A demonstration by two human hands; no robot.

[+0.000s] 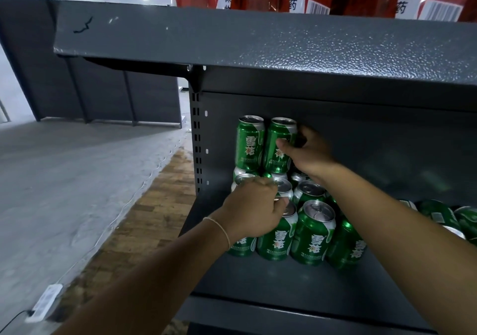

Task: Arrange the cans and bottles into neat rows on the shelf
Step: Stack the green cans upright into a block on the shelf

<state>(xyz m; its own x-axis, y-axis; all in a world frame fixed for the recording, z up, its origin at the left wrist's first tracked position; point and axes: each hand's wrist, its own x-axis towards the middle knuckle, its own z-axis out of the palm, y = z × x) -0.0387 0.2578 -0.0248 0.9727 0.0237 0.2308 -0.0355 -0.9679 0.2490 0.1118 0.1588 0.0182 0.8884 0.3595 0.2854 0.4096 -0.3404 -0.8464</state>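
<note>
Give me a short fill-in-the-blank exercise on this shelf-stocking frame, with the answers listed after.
1. The right hand holds a green can in the ____ tier of the stack.
2. The left hand rests on the can tops of the ____ tier.
3. The cans lying on their sides are at the ____ end of the shelf.
4. A thin band circles the ____ wrist.

Answers: upper; lower; right; left

shelf is matt grey metal with a pebbly hammered finish, cans are glossy green metal, floor lower left looks like rough wood
</note>
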